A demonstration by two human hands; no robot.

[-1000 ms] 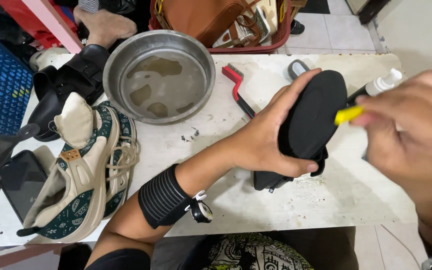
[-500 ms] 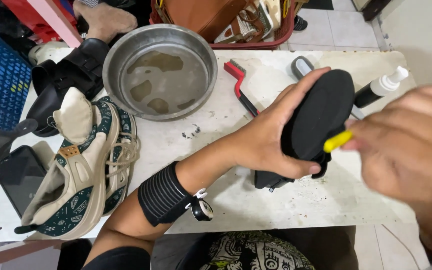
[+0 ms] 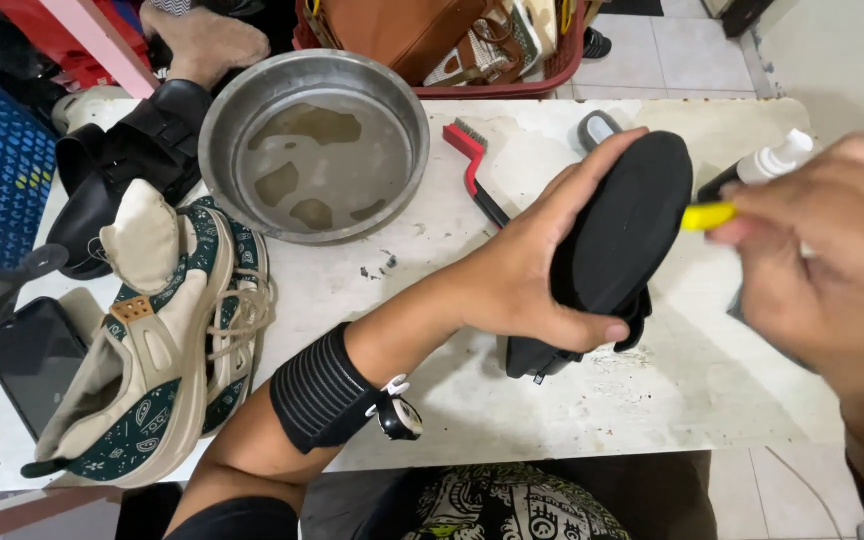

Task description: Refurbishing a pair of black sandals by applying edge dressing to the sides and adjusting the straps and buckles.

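- A dark phone [image 3: 34, 358] lies at the far left edge of a worn white table [image 3: 652, 420], beside a cream-and-green patterned sneaker [image 3: 152, 340] resting on its side with laces loose.
- Behind the sneaker sits a black sandal [image 3: 122, 160]; next to it, a round metal basin [image 3: 314, 145] holds shallow puddles of murky water.
- A red-handled wire brush [image 3: 474, 165] lies just right of the basin.
- The person's left hand [image 3: 532, 270], a black band around the forearm, grasps a black shoe [image 3: 612, 245] near mid-table, sole turned up, heel end resting on the tabletop, thumb under one edge and fingers curled over the other.
- The shoe looks light, its sole stiff and matte rather than slippery; gripping it across the waist, as here, appears the steadiest hold.
- The right hand [image 3: 832, 260], close to the lens and blurred, is clenched around a yellow-tipped tool [image 3: 707, 216] touching the sole's edge.
- A white-capped spray bottle [image 3: 767, 160] lies behind.
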